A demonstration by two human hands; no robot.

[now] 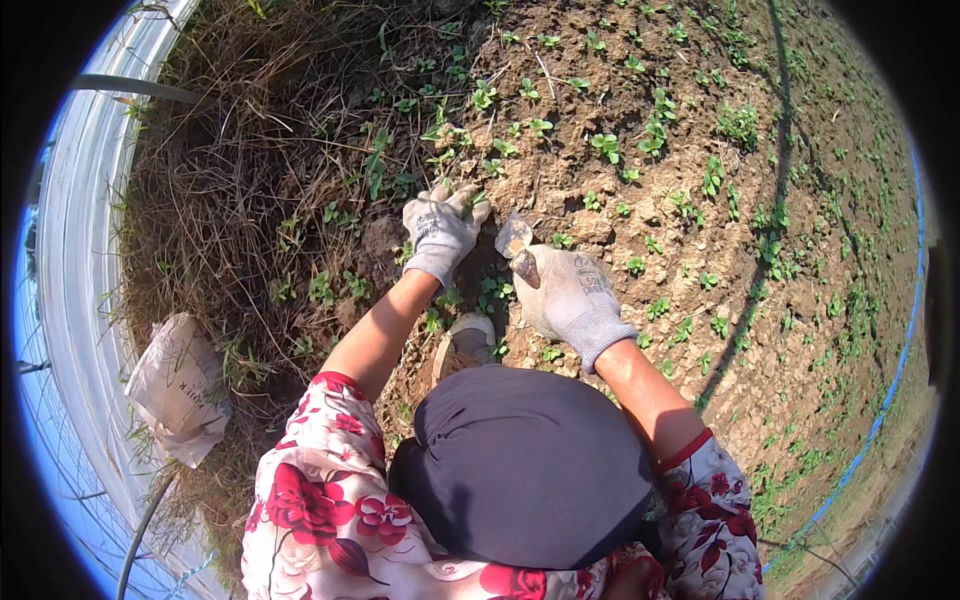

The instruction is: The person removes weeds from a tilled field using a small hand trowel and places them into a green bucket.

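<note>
My left hand (445, 228), in a pale knit work glove, is low over the soil with its fingers curled together. A bit of green plant (479, 198) shows at its fingertips, partly hidden by the glove. To its right, my right hand (574, 297), gloved the same way, is closed round the handle (525, 268) of a small trowel. The trowel's shiny metal blade (514, 236) points away from me at the soil, between the two hands. Small green seedlings (605, 147) grow in the brown ground just beyond both hands.
Dry grass (240, 170) lies thick on the left, beside white plastic sheeting (85, 230). A crumpled paper sack (178, 385) rests on that grass. A blue line (893, 400) runs along the far right. My shoe (470, 335) and dark-clad knee (530, 460) are close below my hands.
</note>
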